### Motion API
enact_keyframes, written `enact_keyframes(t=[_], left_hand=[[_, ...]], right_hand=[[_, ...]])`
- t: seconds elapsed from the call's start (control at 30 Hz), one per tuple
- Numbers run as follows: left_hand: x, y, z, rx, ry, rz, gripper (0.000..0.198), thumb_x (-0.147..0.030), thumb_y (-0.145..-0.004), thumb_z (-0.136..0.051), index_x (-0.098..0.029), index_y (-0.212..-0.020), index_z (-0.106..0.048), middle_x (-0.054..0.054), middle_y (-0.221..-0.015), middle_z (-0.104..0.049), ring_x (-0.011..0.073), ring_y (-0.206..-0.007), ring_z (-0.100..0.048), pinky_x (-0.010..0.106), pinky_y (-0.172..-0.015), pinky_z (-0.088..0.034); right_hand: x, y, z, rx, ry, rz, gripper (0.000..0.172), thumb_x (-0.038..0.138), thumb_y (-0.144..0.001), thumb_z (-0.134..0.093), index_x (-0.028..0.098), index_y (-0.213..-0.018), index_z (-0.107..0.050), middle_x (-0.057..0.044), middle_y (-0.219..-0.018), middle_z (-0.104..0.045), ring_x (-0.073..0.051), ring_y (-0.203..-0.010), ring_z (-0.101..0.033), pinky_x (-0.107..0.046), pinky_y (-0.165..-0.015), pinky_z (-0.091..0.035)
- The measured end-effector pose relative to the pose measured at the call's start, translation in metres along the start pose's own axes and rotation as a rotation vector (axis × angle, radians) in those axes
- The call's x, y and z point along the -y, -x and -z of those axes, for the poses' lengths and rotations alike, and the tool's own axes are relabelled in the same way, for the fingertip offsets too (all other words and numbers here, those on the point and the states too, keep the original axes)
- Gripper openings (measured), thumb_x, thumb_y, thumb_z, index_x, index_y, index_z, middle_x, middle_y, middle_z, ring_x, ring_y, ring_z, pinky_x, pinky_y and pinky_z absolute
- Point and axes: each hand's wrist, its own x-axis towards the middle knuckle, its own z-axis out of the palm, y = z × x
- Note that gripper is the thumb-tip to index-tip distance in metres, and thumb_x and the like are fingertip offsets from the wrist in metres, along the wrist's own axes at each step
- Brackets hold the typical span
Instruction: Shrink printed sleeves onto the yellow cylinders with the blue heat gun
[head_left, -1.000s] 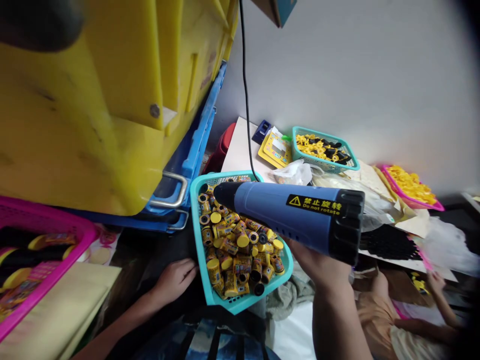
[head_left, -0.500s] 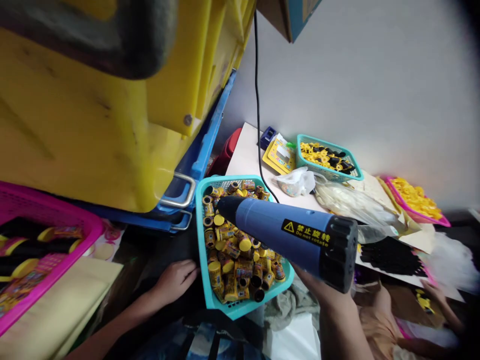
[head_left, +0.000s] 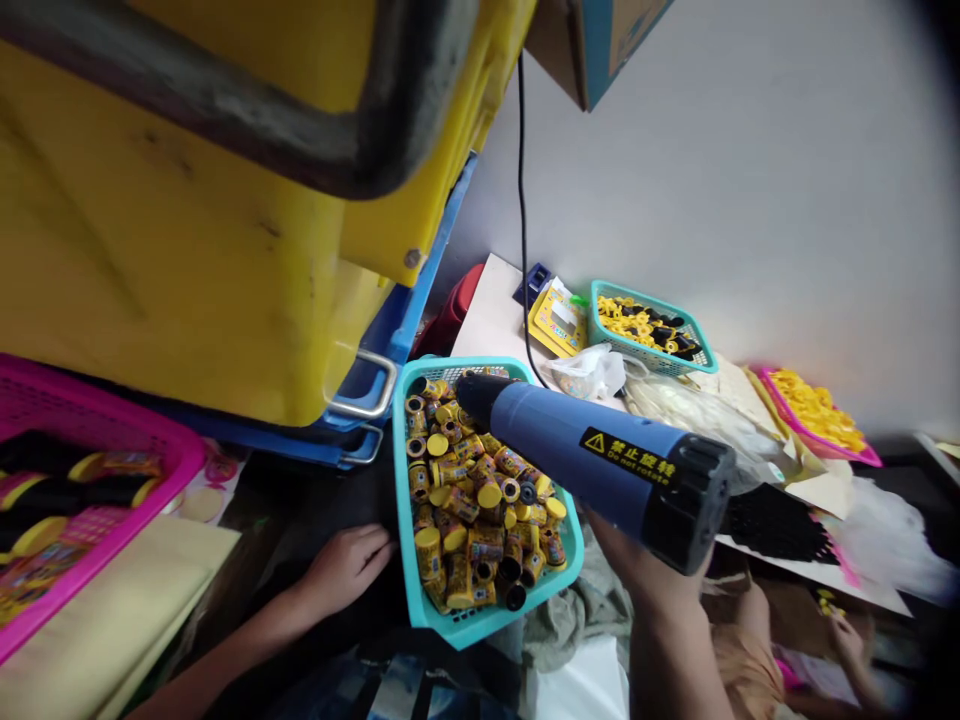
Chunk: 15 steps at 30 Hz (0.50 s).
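My right hand is wrapped round a blue electric screwdriver with a black tip, a black end and a "Do not rotate" label. The tool hides most of my fingers. Its tip points left, over a turquoise basket that stands against my lap. Inside lie many short printed cylinders, some with yellow ends, others showing dark open ends. Left of the basket, my left hand rests on dark cloth, fingers loosely extended and holding nothing visible.
Yellow and blue crates rise at left above a pink basket. A black cable hangs by the wall. Along the table stand another turquoise basket, plastic bags and a pink tray. A co-worker's hand shows at right.
The view has shifted slightly, and the crate handle sits lower and further right. The screwdriver shows a little further right. The co-worker's hand has moved; my left hand stays resting.
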Motion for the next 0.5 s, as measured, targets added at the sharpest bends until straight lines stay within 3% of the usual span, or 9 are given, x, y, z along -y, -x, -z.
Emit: enact_keyframes(t=[0.13, 0.27, 0.5], left_hand=[[0.001, 0.001, 0.000, 0.005, 0.005, 0.005, 0.036, -0.026, -0.093, -0.037, -0.020, -0.061, -0.052, 0.001, -0.057, -0.054, 0.0135, -0.054, -0.053, 0.025, -0.053, -0.034], [0.003, 0.001, -0.001, 0.007, 0.013, -0.002, 0.034, -0.025, -0.092, -0.037, -0.020, -0.061, -0.052, 0.001, -0.057, -0.055, 0.0136, -0.054, -0.054, 0.025, -0.053, -0.035], [0.001, 0.000, 0.003, 0.025, 0.013, 0.014, 0.036, -0.028, -0.092, -0.037, -0.020, -0.060, -0.051, 0.001, -0.056, -0.055, 0.0139, -0.054, -0.053, 0.026, -0.052, -0.034]], right_hand=[[-0.027, 0.004, 0.022, 0.072, 0.013, 0.025, 0.030, 0.043, -0.072, -0.066, 0.016, -0.081, -0.058, -0.008, -0.074, -0.056, -0.019, -0.074, -0.054, -0.032, -0.066, -0.048], [-0.044, 0.008, 0.031, 0.038, 0.020, -0.024, 0.028, 0.041, -0.071, -0.068, 0.017, -0.078, -0.056, -0.006, -0.068, -0.052, -0.019, -0.072, -0.054, -0.033, -0.065, -0.047], [-0.010, -0.010, 0.019, 0.080, 0.027, -0.044, 0.037, 0.052, -0.072, -0.063, 0.016, -0.081, -0.059, -0.009, -0.079, -0.056, -0.023, -0.084, -0.057, -0.039, -0.076, -0.049]])
